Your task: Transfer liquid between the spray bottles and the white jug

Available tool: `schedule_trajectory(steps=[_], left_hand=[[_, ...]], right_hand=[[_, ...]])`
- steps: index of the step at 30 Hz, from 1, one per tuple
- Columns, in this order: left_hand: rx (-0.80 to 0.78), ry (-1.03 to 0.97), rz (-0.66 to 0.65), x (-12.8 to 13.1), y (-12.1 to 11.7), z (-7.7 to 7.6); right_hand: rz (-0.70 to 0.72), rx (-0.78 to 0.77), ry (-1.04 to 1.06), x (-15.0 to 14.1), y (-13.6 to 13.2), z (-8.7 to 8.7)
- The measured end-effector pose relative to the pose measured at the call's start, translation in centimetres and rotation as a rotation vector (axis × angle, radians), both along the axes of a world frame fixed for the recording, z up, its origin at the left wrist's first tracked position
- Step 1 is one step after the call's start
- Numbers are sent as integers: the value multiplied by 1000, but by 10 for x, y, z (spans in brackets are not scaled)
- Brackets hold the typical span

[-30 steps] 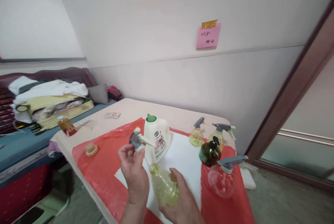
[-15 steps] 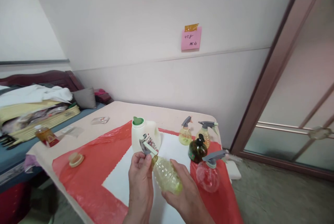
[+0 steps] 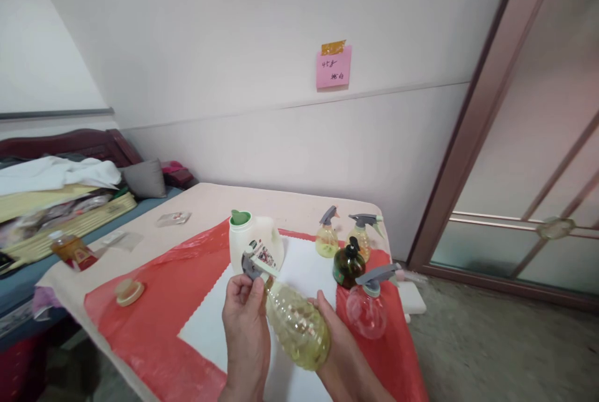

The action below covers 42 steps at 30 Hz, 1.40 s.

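A clear yellowish spray bottle (image 3: 298, 326) with a textured body is tilted between my two hands, its grey trigger head (image 3: 253, 266) up and to the left. My left hand (image 3: 246, 321) pinches the trigger head near the neck. The right hand (image 3: 339, 343) cups the body from the right side, its fingers partly hidden behind the bottle. Just beyond stands a white jug (image 3: 256, 243) with a green spout and a printed label; the trigger head overlaps it in view. Beneath lies a white sheet (image 3: 206, 333) on red plastic (image 3: 163, 327).
Right of the sheet stand a pink spray bottle (image 3: 367, 311), a dark green pump bottle (image 3: 349, 264) and two yellowish spray bottles (image 3: 326, 241). A beige cap (image 3: 129, 291) lies at left. An amber bottle (image 3: 72, 251) is near the bed. A pink note (image 3: 334, 68) hangs on the wall.
The spray bottle has turned so more of its body faces me, and my right hand has shifted lower and behind it. The whole scene has slid slightly left in view.
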<state>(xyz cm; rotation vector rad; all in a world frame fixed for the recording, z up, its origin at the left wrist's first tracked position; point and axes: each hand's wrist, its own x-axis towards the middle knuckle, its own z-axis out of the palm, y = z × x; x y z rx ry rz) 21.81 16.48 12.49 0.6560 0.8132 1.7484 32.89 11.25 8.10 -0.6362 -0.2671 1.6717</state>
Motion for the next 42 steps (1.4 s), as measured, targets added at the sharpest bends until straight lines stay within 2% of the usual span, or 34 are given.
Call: schedule_trajectory(steps=[3, 6, 9, 11, 14, 16, 21, 24, 28, 32, 35, 37, 39, 42], left_hand=[[9, -14, 58, -3, 4, 1], [16, -24, 14, -8, 5, 6], [45, -21, -66, -9, 1, 9], [62, -8, -74, -7, -2, 9], [51, 8, 32, -4, -3, 7], [38, -2, 129, -4, -1, 7], [76, 1, 219, -12, 3, 11], [95, 7, 134, -13, 2, 14], [91, -1, 9, -8, -5, 16], [92, -7, 68, -5, -6, 15], [81, -8, 150, -8, -4, 15], [75, -8, 133, -12, -2, 17], [74, -9, 57, -14, -3, 19], [72, -8, -19, -14, -4, 20]], right_hand=[[-18, 148, 178, 3, -7, 9], [-58, 232, 214, 3, -12, 14], [-28, 67, 130, -1, -10, 13], [60, -71, 56, -3, -6, 10], [161, -131, -71, -6, -1, 4], [143, -109, -166, -8, -1, 1], [19, 132, -146, -12, -10, 8], [13, 155, -196, -9, -12, 6], [95, 52, -214, -3, -6, -4], [42, 33, -224, -4, -4, -1], [-67, 126, -284, -6, -9, 6], [-87, 189, -331, -6, -11, 6], [13, 164, -329, -6, -11, 4], [180, 18, -229, -6, -8, -2]])
